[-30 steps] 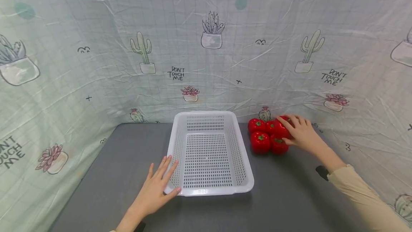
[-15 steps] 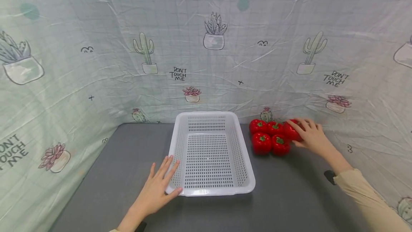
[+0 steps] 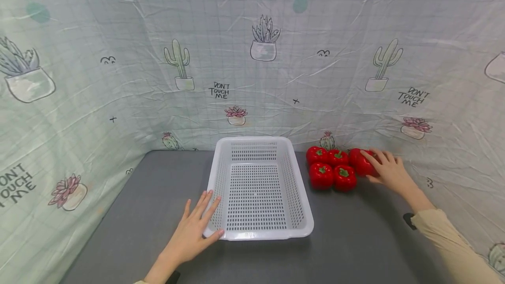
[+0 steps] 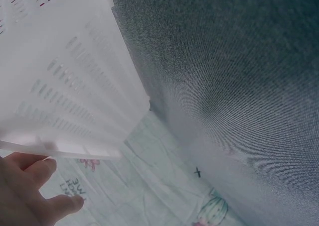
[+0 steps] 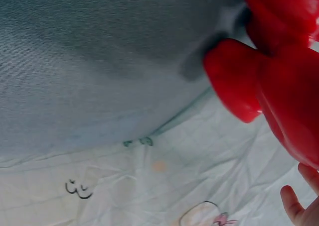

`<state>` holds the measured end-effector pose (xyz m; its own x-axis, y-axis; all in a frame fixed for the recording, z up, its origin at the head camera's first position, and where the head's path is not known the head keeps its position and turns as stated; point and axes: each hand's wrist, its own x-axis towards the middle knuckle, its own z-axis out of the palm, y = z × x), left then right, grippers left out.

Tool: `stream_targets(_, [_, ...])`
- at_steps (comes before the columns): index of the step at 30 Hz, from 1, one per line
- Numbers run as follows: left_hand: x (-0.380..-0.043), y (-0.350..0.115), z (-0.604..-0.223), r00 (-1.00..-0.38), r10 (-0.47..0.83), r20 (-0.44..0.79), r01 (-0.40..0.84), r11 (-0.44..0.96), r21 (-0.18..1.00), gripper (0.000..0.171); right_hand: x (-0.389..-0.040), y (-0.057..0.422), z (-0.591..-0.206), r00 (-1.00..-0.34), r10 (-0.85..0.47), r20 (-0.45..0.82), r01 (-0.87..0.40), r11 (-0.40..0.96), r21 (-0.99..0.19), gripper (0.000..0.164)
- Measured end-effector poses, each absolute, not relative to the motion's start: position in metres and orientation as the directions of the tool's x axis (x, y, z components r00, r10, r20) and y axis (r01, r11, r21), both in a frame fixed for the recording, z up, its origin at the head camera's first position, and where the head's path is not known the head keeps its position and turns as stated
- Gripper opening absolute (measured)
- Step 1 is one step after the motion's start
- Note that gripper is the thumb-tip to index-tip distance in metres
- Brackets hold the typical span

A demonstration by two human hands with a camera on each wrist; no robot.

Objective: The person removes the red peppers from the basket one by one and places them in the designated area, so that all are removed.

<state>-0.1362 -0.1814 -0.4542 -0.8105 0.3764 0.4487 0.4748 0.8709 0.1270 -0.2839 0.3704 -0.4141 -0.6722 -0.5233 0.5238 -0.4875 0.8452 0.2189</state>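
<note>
In the head view my left hand (image 3: 191, 231) lies with fingers spread over the near-left corner of a white perforated plastic basket (image 3: 258, 234), thumb along its near rim. The left wrist view shows the fingers (image 4: 41, 172) at the basket's rim. To the basket's right, my right hand (image 3: 390, 174) grips a glossy red bell pepper (image 3: 360, 161) from its right side, fingers over the top and thumb on the near side. In the right wrist view red pepper surfaces (image 5: 294, 96) stand close to the fingertips (image 5: 291, 201).
Left of the gripped pepper are several more red peppers with green stems, among them a front-left pepper (image 3: 321, 175) and a front-right pepper (image 3: 345, 179). A cactus-print cloth (image 3: 276, 78) hangs behind and beside the grey table (image 3: 252, 262).
My right hand has moved right with its pepper, away from the others, uncovering more of the back-row pepper. The left hand stays on the basket's corner. The head view has shifted slightly.
</note>
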Motion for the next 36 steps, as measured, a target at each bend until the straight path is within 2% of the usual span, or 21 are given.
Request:
stream_targets(3, [-0.136, -0.181, -0.454, -0.81, 0.377, 0.449, 0.476, 0.87, 0.129, 0.077, -0.285, 0.373, -0.419, -0.677, -0.519, 0.522, -0.479, 0.849, 0.223, 0.078])
stream_targets(9, [-0.136, -0.181, -0.454, -0.818, 0.375, 0.436, 0.473, 0.869, 0.142, 0.077, -0.285, 0.381, -0.432, -0.678, -0.517, 0.522, -0.48, 0.85, 0.219, 0.08])
stream_targets(22, [-0.136, -0.182, -0.456, -0.822, 0.372, 0.432, 0.47, 0.871, 0.144, 0.076, -0.284, 0.384, -0.451, -0.774, -0.492, 0.399, -0.477, 0.867, 0.143, 0.072])
stream_targets(29, [-0.137, -0.182, -0.458, -0.807, 0.375, 0.456, 0.48, 0.866, 0.137, 0.075, -0.285, 0.386, -0.458, -0.792, -0.479, 0.378, -0.468, 0.874, 0.127, 0.072])
stream_targets(36, [-0.138, -0.182, -0.457, -0.804, 0.381, 0.457, 0.485, 0.865, 0.131, 0.076, -0.288, 0.388, -0.462, -0.78, -0.479, 0.403, -0.472, 0.873, 0.124, 0.074])
